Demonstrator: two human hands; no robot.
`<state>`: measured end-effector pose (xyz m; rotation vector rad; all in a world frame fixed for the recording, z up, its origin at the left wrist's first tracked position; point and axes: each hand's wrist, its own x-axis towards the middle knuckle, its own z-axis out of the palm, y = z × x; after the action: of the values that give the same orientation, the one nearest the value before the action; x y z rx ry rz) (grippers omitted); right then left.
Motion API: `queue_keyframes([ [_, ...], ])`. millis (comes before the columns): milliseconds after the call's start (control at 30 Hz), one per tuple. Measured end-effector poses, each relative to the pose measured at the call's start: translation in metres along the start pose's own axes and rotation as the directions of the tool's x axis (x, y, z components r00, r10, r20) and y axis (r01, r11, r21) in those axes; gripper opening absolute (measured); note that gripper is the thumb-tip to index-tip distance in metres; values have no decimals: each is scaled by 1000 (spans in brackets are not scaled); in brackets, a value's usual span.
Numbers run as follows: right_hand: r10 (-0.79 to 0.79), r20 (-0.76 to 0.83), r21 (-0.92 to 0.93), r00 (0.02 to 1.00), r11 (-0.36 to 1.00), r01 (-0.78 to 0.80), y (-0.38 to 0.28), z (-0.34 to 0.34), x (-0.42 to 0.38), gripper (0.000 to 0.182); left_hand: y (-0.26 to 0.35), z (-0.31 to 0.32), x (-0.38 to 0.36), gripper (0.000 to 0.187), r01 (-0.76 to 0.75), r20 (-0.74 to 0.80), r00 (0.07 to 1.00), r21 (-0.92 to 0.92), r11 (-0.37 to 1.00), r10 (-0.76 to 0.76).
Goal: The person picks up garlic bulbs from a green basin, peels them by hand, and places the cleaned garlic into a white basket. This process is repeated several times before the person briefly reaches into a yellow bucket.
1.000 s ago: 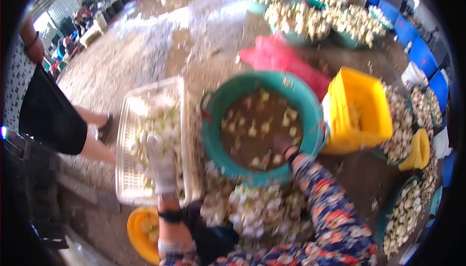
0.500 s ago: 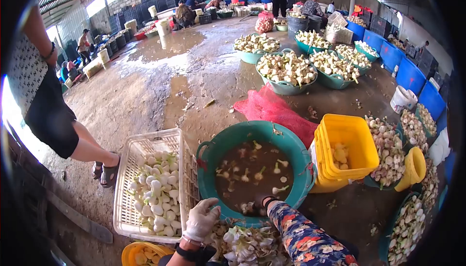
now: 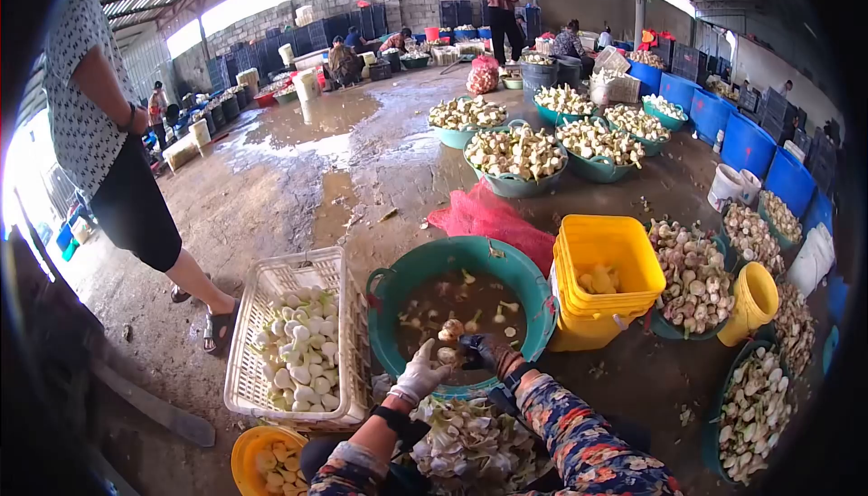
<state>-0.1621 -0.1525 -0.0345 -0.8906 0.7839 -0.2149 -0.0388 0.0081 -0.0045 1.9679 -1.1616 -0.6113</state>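
My left hand (image 3: 421,377), in a pale glove, is over the near rim of a green tub (image 3: 384,347) of brown water. Its fingers are apart, with nothing visible in them. My right hand (image 3: 485,352), in a dark glove, hangs over the water at the tub's near right; its fingers are too dark to make out. A whole garlic bulb (image 3: 451,330) shows just beyond the gap between my hands, with another pale bulb (image 3: 446,354) closer in. More garlic with cut stems floats around them. Garlic peelings (image 3: 475,446) are heaped below my wrists.
A white crate (image 3: 262,315) of peeled garlic stands left, a yellow bucket (image 3: 271,437) before it. Stacked yellow buckets (image 3: 606,270) and a red mesh bag (image 3: 497,225) adjoin the tub. A person (image 3: 108,134) stands at left; garlic-filled tubs (image 3: 515,187) sit beyond, with people farther back.
My right hand has come up out of the water, and my left hand has moved rightward from beside the crate to the tub. Whole bulbs now show between them. The view has tilted up.
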Motion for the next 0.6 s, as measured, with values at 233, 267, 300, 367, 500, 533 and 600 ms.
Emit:
queue_keyframes([
  [233, -453, -15, -539, 891, 755, 375, -25, 32, -59, 28, 47, 12, -1, 58, -80, -82, 995, -241, 967, 62],
  [267, -449, -16, -533, 893, 760, 372, -27, 33, -65, 28, 50, 12, -3, 57, -150, -137, 982, -119, 981, 133],
  [300, -436, -22, -568, 900, 746, 347, -30, 35, -71, 30, 52, 13, -7, 56, -207, -180, 962, 6, 978, 205],
  [367, -408, -30, -596, 912, 740, 312, -35, 36, -79, 32, 54, 11, -9, 57, -236, -176, 958, -41, 971, 226],
  [500, -319, 63, -266, 946, 908, 324, -34, 24, -81, 29, 79, -3, -20, 52, -302, -215, 933, -32, 953, 289],
  [533, -374, 126, -261, 919, 881, 394, -35, 24, -83, 27, 85, -7, -24, 52, -314, -212, 929, -15, 949, 304],
  [600, -291, 127, -196, 948, 930, 312, -40, 26, -93, 23, 92, -14, -30, 51, -336, -213, 920, -3, 942, 328],
])
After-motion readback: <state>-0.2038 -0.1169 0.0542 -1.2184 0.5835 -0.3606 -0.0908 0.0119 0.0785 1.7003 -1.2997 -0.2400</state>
